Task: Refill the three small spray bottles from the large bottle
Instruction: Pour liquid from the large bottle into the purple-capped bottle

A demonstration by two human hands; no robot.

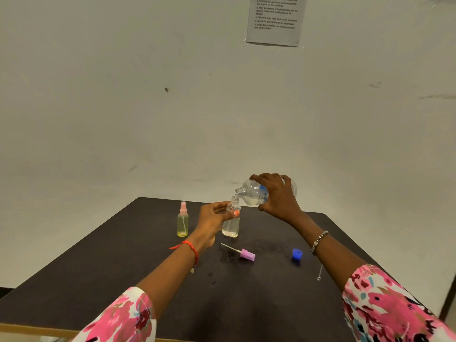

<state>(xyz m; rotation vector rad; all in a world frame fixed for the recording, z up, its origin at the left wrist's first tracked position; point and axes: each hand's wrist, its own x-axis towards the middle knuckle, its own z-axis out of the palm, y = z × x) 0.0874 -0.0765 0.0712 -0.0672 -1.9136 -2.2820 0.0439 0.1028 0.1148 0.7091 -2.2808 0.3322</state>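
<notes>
Dark table [98,280], near to far: pink spray head [246,254] lying on its side w/ tube, blue cap [297,254] to its R. L hand [212,220] grips uncapped clear sm bottle [231,227], base on table. Yellow spray bottle [182,223] upright just L, capped. R hand [278,196] grasps lg bottle [251,191] tilted, mouth at sm bottle's neck. Printed sheet [275,19] on wall.

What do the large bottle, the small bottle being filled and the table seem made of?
Large bottle: clear glossy plastic, probably; see-through wall, threaded neck. Small bottle: likely clear plastic too; liquid shows through. Table: dark matte top, perhaps laminate over board; pale edge at the front.
</notes>
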